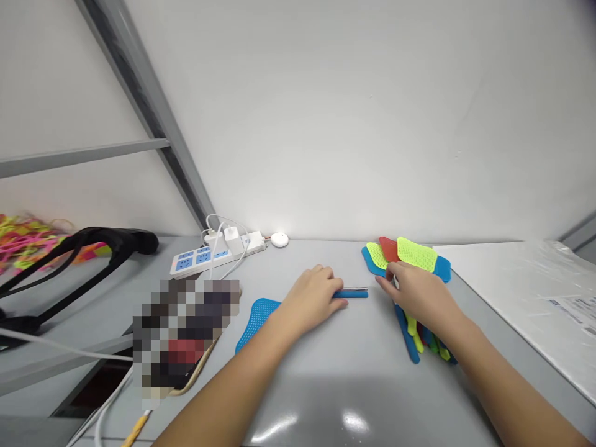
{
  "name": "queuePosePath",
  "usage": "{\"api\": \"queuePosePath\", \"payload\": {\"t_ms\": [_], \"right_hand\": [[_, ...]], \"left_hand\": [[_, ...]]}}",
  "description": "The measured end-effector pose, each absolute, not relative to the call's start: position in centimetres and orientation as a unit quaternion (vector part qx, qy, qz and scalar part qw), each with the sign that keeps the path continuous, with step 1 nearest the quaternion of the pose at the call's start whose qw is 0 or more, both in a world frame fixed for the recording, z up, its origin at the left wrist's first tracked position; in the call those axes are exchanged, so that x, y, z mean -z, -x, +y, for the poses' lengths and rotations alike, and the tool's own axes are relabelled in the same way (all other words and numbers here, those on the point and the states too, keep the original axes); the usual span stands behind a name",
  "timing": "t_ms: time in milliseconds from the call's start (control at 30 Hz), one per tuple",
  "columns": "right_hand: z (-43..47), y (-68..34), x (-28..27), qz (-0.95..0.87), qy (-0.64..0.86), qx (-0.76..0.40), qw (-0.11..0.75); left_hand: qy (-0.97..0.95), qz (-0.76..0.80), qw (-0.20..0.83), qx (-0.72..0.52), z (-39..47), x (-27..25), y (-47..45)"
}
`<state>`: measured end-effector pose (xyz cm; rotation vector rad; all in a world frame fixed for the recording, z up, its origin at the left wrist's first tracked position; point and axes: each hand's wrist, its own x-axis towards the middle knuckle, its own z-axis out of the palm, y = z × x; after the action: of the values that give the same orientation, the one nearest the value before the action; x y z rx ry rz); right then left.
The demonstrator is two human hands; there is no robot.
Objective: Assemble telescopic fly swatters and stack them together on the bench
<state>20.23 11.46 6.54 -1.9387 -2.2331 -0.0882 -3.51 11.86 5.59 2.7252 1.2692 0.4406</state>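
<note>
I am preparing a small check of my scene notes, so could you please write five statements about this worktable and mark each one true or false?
1. The left hand is closed around a blue handle. True.
2. The right hand is by the colourful pieces. True.
3. A white disc lies near one end of the power strip. True.
4. The power strip is to the right of the right hand. False: it is left of both hands.
5. The colourful pieces are all red. False: yellow-green, blue and red all show.

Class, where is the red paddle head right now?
In the head view, the red paddle head lies right of centre, between two yellow-green heads, just beyond the right hand.
</note>
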Motion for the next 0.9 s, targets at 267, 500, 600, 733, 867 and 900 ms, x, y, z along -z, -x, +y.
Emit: {"api": "queuePosePath", "payload": {"t_ms": [267,500,600,733,867,900], "right_hand": [[11.3,-18.0,-3.9,-0.85,0.504,0.103,0.115],[11.9,-18.3,-2.8,-0.869,0.478,0.055,0.116],[12.0,-18.2,-2.8,-0.88,0.457,0.017,0.131],[11.9,-17.6,-2.7,-0.879,0.452,-0.001,0.151],[11.7,-16.5,-2.4,-0.879,0.457,0.007,0.137],[11.7,-16.2,-2.4,-0.879,0.459,0.006,0.13]], "left_hand": [[-0.914,0.388,0.017,-0.116,10.3,-4.2,1.3],[-0.909,0.375,0.105,-0.15,9.2,-5.9,2.2],[-0.876,0.411,0.177,-0.18,9.2,-7.1,3.2],[-0.808,0.409,0.323,-0.276,9.6,-8.3,3.5],[-0.67,0.354,0.537,-0.371,9.9,-8.4,2.5],[-0.634,0.336,0.587,-0.375,10.0,-8.2,2.2]]}}
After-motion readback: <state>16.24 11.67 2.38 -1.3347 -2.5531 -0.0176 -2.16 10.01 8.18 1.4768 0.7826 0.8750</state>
